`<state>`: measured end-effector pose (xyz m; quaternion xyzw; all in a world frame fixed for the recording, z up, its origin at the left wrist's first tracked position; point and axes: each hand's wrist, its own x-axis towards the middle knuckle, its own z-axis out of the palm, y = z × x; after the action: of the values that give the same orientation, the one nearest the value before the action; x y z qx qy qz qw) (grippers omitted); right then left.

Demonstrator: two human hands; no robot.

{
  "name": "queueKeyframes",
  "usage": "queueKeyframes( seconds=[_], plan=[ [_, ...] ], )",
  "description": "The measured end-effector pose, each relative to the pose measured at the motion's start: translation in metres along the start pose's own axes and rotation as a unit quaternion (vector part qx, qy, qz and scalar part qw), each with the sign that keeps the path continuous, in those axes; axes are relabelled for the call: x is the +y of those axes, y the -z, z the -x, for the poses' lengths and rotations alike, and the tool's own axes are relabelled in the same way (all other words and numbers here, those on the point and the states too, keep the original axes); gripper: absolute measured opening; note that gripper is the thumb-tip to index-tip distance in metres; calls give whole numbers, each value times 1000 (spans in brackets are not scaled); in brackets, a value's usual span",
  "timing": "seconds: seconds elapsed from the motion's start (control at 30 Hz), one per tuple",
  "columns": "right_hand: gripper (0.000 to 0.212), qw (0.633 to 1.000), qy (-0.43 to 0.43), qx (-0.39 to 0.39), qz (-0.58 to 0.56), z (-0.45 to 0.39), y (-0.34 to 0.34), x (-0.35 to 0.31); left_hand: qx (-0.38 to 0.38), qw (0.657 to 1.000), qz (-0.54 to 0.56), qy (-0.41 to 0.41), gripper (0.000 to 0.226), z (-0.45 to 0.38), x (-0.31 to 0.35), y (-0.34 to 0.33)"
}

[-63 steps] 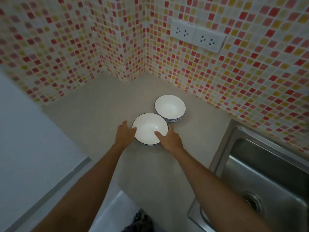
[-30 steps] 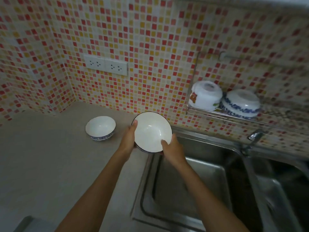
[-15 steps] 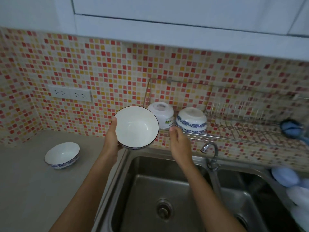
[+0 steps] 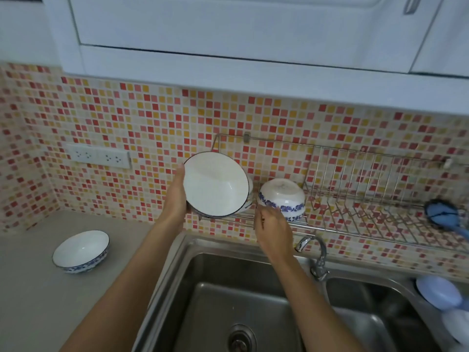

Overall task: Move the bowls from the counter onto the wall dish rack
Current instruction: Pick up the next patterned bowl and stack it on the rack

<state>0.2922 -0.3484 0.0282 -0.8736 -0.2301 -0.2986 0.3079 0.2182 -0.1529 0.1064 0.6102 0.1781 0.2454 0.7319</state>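
— Well, nearest: double steel sink (image 4: 177, 283), cut off by the bottom edge; drain (image 4: 241, 339) only half shown. Pale blue rounded things (image 4: 439, 295) at the far right edge, cropped, hard to identify.

— And on the counter?

— One bowl on the counter (image 4: 25, 288): white inside, blue pattern outside, upright (image 4: 80, 251), left of the sink. Untouched.

— Hands?

— Two. Left hand (image 4: 175, 196) gripping the tilted white bowl (image 4: 215, 184) by its left rim, thumb on the edge, fingers hidden behind. Right hand (image 4: 272, 228) free of it, fingers loosely bent, holding nothing, just below the rack's front rail.

— Where exactly is that bowl?

— Raised at the left end of the wall dish rack (image 4: 355, 199), opening turned toward the camera. Resting on the wires or not: cannot tell.

— Bowls on the rack?

— Two, upside down. Blue-flowered bowl (image 4: 281, 199) fully visible; another white bowl (image 4: 250, 188) almost wholly hidden behind the held one. Four bowls in all.

— Farther?

— Blue brush-like item (image 4: 441, 214) at the rack's right end, blurred. One tap (image 4: 314, 252), one double wall socket (image 4: 97, 156), mosaic tiles (image 4: 152, 128), white cupboards (image 4: 228, 34) cropped at the top.
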Motion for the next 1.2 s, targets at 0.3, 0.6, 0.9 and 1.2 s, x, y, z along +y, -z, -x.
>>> queueKeyframes(
  seconds=[0.3,0.6,0.9,1.2],
  plan=[
    [31,985,99,82,111,13,-27,21,-48,988,-128,-76,71,-27,22,-38],
    [38,983,107,95,116,13,-30,24,-32,945,-210,-249,60,-53,30,-72],
    [31,979,116,115,125,14,-33,26,-27,710,-514,-480,66,-66,-9,-74],
    [32,974,125,135,133,14,-36,27,-88,620,-599,-499,61,-75,-39,-68]
  ],
)
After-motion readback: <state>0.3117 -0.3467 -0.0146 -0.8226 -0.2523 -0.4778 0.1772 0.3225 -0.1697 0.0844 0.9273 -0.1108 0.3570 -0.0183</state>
